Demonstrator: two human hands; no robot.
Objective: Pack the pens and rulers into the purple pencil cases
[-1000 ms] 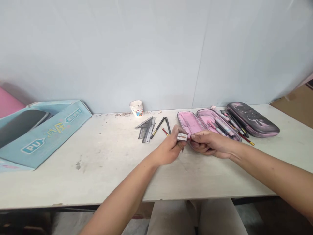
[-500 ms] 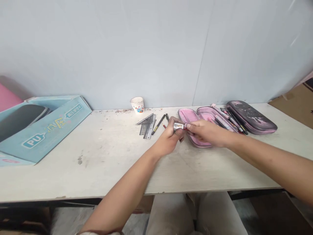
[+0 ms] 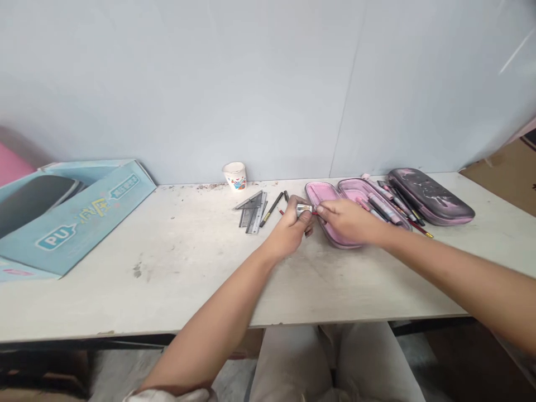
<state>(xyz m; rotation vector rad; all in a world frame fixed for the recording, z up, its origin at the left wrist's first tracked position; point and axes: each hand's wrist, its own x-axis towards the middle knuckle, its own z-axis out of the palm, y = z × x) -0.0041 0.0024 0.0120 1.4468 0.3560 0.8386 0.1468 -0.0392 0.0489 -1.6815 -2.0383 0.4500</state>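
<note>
My left hand pinches a small silver pencil sharpener between thumb and fingers, just above the table. My right hand is closed on a red pencil whose tip points into the sharpener; most of the pencil is hidden by the fingers. Both hands meet in front of an open pink pencil case that lies on the white table.
Pens and pencils lie across the case's right half, beside a dark case lid. Rulers and a set square, a black pen and a paper cup sit at the back. A light blue box lies left.
Both hands have moved a little farther from me and up the table with the sharpener and pencil. The view has tilted slightly downward.
</note>
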